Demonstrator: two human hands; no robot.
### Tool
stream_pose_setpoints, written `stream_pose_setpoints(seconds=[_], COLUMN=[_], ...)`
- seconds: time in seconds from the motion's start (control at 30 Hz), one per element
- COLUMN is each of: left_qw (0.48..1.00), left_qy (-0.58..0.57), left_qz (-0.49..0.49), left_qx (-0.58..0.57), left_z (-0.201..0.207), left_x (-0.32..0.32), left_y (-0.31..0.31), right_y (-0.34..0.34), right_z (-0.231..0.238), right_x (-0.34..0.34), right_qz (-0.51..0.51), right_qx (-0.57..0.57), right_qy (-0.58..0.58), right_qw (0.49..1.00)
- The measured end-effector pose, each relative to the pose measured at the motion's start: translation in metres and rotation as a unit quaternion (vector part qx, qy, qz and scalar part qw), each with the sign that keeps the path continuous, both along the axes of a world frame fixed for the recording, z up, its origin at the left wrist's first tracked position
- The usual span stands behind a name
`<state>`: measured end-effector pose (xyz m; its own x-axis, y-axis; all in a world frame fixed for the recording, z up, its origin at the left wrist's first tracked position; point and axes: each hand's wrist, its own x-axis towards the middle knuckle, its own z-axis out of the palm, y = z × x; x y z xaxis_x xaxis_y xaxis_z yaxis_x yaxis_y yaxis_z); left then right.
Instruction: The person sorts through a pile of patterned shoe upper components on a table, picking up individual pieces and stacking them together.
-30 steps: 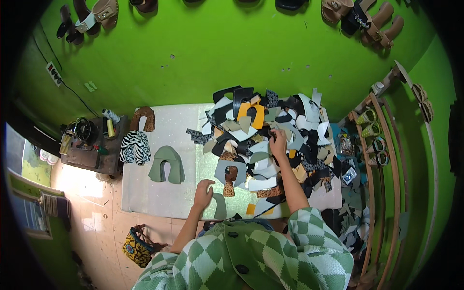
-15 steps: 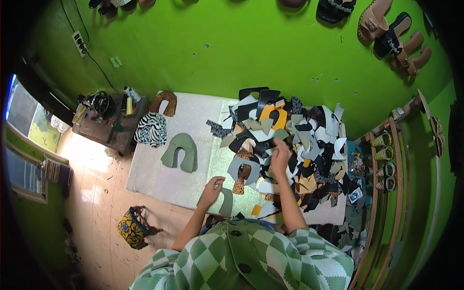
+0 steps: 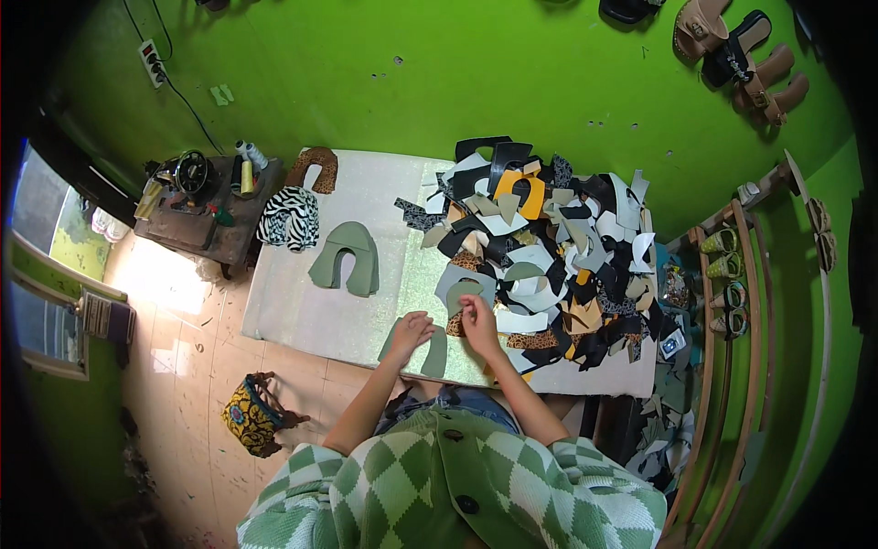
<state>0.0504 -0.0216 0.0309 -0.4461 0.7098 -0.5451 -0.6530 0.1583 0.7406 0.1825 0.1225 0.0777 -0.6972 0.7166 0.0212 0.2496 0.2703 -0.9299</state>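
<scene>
On the near edge of the table lies an arch-shaped green piece point(image 3: 434, 355). My left hand point(image 3: 413, 333) is over its curved top, fingers loosely bent and slightly apart, with no object visible in them. Just to the right, my right hand point(image 3: 478, 324) pinches a small rounded green piece point(image 3: 465, 293) above a grey cut piece point(image 3: 452, 275). Farther left lies a stack of green arch-shaped pieces point(image 3: 346, 247). Behind it are a zebra-print bundle point(image 3: 289, 220) and leopard-print arch pieces point(image 3: 315, 166).
A heap of mixed offcuts point(image 3: 549, 247) covers the table's right side. A sewing machine point(image 3: 190, 172) stands at the left, a patterned stool point(image 3: 252, 414) on the floor below. Wooden racks point(image 3: 745, 274) with sandals stand at the right; more sandals point(image 3: 732, 69) hang on the green wall.
My right hand has come from the heap toward me and left, with a small green piece now at its fingers. My left hand has shifted slightly right and up over the arch-shaped piece.
</scene>
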Motion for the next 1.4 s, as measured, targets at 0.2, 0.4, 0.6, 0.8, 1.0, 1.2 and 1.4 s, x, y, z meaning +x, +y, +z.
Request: stream_pose_setpoints(seconds=[0.2, 0.4, 0.6, 0.8, 1.0, 1.2, 1.4], left_qw=[0.996, 0.978, 0.975, 0.984, 0.994, 0.989, 0.96], left_qy=[0.077, 0.175, 0.187, 0.151, -0.036, 0.13, 0.265], left_qz=[-0.036, -0.097, -0.118, -0.087, -0.095, -0.059, -0.07], left_qx=[-0.024, -0.063, 0.031, 0.022, 0.031, -0.026, -0.052], left_z=[-0.038, -0.034, -0.05, -0.006, 0.021, -0.022, -0.037], left_x=[-0.011, 0.001, -0.021, -0.037, -0.045, -0.061, -0.064], left_y=[0.008, 0.043, 0.035, 0.003, -0.016, -0.022, -0.017], right_y=[0.039, 0.06, 0.044, 0.023, -0.003, -0.026, -0.042], right_z=[0.002, -0.01, -0.005, 0.005, -0.014, -0.06, -0.072], right_x=[-0.021, -0.015, -0.015, -0.026, -0.036, -0.024, -0.02], right_qz=[-0.074, 0.016, 0.098, 0.168, 0.13, 0.014, -0.08], right_qx=[0.253, 0.121, -0.225, -0.29, -0.274, -0.193, -0.041], right_qy=[-0.087, -0.178, 0.073, 0.04, 0.041, -0.018, -0.099], right_qw=[0.961, 0.976, 0.967, 0.941, 0.952, 0.981, 0.991])
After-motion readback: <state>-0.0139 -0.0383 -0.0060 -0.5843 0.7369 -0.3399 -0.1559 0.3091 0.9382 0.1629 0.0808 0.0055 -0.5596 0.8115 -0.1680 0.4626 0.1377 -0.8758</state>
